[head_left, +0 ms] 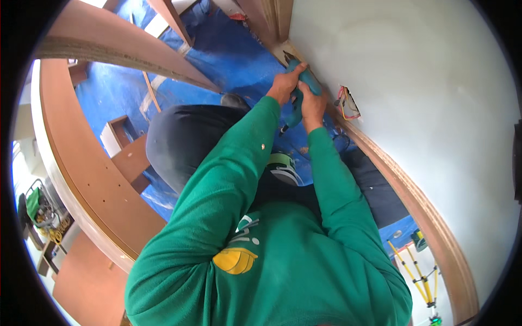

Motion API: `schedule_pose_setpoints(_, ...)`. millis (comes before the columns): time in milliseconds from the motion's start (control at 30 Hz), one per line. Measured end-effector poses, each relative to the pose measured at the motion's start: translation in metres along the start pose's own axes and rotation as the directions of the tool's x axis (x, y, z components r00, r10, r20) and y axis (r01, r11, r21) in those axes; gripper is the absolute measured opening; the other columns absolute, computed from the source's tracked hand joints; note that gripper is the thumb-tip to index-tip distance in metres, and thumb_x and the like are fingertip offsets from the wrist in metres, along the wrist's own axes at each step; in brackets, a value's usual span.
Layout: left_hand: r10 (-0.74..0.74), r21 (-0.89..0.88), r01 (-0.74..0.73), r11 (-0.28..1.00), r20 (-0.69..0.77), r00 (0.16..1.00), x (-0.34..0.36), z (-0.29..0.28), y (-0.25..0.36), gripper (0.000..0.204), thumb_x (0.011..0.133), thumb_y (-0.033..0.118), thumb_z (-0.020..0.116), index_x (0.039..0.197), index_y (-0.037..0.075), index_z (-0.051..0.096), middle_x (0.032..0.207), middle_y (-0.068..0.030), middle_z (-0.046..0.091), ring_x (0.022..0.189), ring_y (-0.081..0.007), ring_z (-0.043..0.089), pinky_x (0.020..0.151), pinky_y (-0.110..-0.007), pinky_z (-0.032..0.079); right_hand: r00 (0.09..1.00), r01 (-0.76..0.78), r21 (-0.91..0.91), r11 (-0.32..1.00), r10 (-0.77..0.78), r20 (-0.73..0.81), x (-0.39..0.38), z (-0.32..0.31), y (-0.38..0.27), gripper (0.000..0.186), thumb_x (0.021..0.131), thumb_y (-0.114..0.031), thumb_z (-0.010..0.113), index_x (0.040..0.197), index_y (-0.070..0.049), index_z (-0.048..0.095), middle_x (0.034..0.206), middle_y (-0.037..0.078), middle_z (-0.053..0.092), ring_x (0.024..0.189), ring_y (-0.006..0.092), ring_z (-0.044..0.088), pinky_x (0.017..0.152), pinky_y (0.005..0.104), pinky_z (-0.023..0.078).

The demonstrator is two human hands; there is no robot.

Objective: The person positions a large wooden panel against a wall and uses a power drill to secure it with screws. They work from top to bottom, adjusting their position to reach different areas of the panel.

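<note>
A teal power drill is held in both of my hands, its tip angled at the pale wooden strip low along the wall by the corner. My left hand is closed on the upper body of the drill, and my right hand grips it just behind and to the right, round the handle. A cord trails from the drill's lower end. Just right of my hands, a cut-out in the white wall shows red and yellow wires.
Blue sheeting covers the floor around my knees. An upright wooden panel and curved board stand at left, with wooden pieces between. Wooden trim edges the white wall. A yellow tripod is at lower right.
</note>
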State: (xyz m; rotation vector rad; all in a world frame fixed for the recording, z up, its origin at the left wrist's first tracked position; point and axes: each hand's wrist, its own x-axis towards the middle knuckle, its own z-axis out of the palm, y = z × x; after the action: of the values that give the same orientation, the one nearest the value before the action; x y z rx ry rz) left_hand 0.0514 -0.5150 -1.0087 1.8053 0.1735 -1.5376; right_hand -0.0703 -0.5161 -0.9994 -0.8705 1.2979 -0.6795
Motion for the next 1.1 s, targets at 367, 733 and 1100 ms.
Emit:
schedule_pose_setpoints(367, 0.175, 0.474, -0.12, 0.872, -0.073, 0.982, -0.009, 0.0, -0.017, 0.063, 0.102, 0.056, 0.065, 0.107, -0.007, 0.075, 0.108, -0.0235, 0.076, 0.1, -0.0335, 0.075, 0.08, -0.046, 0.058, 0.955, 0.033, -0.243, 0.969, -0.103, -0.278, -0.028, -0.004, 0.004, 0.044, 0.082, -0.03, 0.085, 0.111, 0.002, 0.075, 0.094, 0.011, 0.079, 0.074, 0.0226, 0.074, 0.069, 0.0373, 0.06)
schedule_pose_setpoints(733, 0.189, 0.91, -0.203, -0.362, 0.285, 0.94, -0.161, -0.048, 0.17, 0.041, 0.1, 0.038, 0.065, 0.097, 0.0, 0.081, 0.098, -0.0242, 0.078, 0.095, -0.0388, 0.076, 0.088, -0.046, 0.059, 0.995, -0.057, 0.234, 0.971, 0.073, -0.063, -0.007, 0.007, -0.014, 0.035, 0.085, -0.021, 0.084, 0.107, 0.004, 0.071, 0.09, 0.011, 0.072, 0.058, 0.0207, 0.066, 0.054, 0.0327, 0.055)
schedule_pose_setpoints(1100, 0.761, 0.881, -0.421, 0.217, 0.117, 0.638, -0.214, -0.067, 0.246, 0.07, 0.089, 0.06, 0.078, 0.106, -0.008, 0.077, 0.084, -0.019, 0.077, 0.078, -0.0265, 0.077, 0.073, -0.04, 0.059, 0.993, -0.098, 0.285, 0.954, 0.112, -0.033, 0.006, 0.018, -0.027, 0.034, 0.086, -0.018, 0.081, 0.11, 0.004, 0.069, 0.095, 0.012, 0.072, 0.06, 0.0214, 0.067, 0.053, 0.0332, 0.054)
